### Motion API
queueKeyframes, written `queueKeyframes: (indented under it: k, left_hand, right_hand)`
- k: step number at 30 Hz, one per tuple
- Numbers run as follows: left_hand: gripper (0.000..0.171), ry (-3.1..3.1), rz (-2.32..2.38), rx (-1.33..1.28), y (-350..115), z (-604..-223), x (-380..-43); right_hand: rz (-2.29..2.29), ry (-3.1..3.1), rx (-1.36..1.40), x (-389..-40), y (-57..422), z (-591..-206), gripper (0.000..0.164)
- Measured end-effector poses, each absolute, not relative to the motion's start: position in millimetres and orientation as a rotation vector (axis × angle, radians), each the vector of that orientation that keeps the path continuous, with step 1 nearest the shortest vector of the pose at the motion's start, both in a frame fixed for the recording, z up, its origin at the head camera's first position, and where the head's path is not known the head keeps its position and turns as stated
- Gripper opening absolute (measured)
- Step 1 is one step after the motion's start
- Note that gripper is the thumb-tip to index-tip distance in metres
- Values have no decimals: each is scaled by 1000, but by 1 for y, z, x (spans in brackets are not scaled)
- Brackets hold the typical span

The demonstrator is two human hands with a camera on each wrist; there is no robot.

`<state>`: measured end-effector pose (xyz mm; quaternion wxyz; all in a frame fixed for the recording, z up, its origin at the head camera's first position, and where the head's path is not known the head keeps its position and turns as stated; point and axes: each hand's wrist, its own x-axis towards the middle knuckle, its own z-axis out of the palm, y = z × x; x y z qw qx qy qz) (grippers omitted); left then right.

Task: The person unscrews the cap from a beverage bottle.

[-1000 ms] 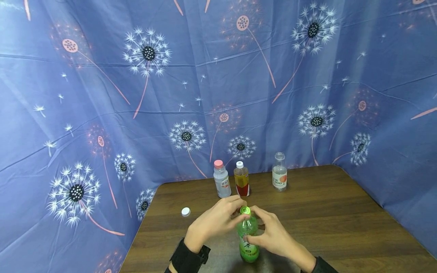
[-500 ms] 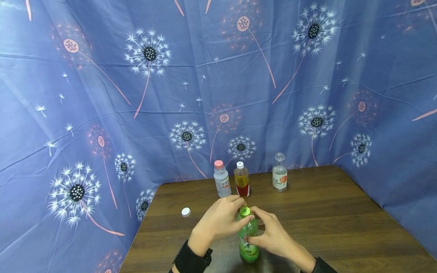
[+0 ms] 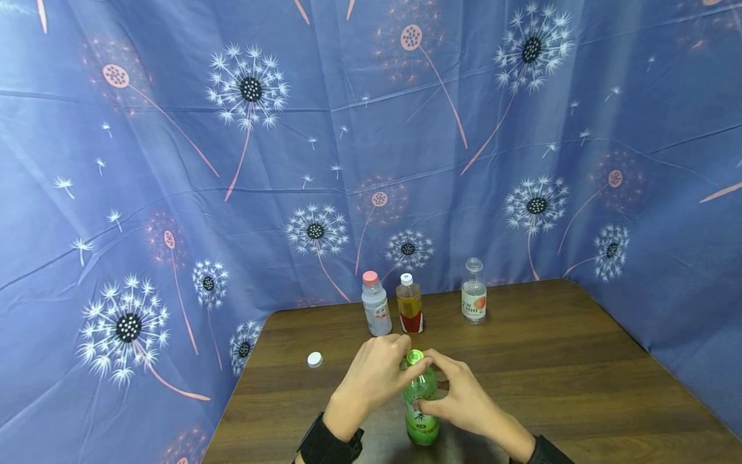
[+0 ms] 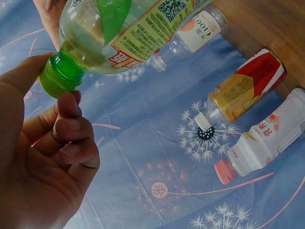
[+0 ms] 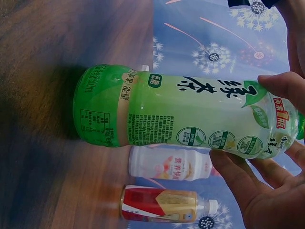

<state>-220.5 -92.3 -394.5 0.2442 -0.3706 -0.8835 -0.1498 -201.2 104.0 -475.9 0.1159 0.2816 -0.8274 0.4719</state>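
A green tea bottle (image 3: 422,426) with a green label stands upright on the wooden table, in front of the person. Its light green screw cap (image 4: 56,81) sits at the neck. The left hand (image 3: 371,374) pinches this cap between thumb and fingers; in the left wrist view the other fingers of the left hand (image 4: 52,157) are curled below it. Around the upper body of the bottle, the right hand (image 3: 466,399) holds on with thumb and fingers. The right wrist view shows the label of the tea bottle (image 5: 162,112) and the right hand (image 5: 262,186) near its shoulder.
At the back of the table (image 3: 545,361) stand a white bottle with a pink cap (image 3: 377,312), a white-capped bottle of amber drink (image 3: 410,309) and an uncapped clear bottle (image 3: 474,299). A loose white cap (image 3: 315,359) lies on the left. A blue dandelion-print cloth (image 3: 371,142) hangs behind.
The left hand has turned about the cap, its wrist swinging a little to the right. The right hand and the bottle stay nearly where they were.
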Motion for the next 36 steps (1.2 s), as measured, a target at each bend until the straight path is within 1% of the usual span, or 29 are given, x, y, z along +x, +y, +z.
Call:
queueKeyframes:
  k: [9,14,20,28,36]
  left_hand:
    - [34,-2445,-485,-1190,-98,-391,-224]
    - [26,-2493,-497,-1281,-102,-388,-225]
    - [22,-2508,-484,-1345,-105,-387,-227]
    - [21,-2529,-482,-1334,-105,-387,-225]
    - [25,-2502,-482,-1182,-107,-397,-221]
  right_hand:
    - [1427,-2418,833,-203,105,-476,63]
    - [1484,-2387,859,-203,104,-474,61]
    - [1461,-2398,855,-202,103,-474,59]
    - [1472,-2401,845,-202,103,-475,59]
    - [1469,-2421,832,-202,104,-479,60]
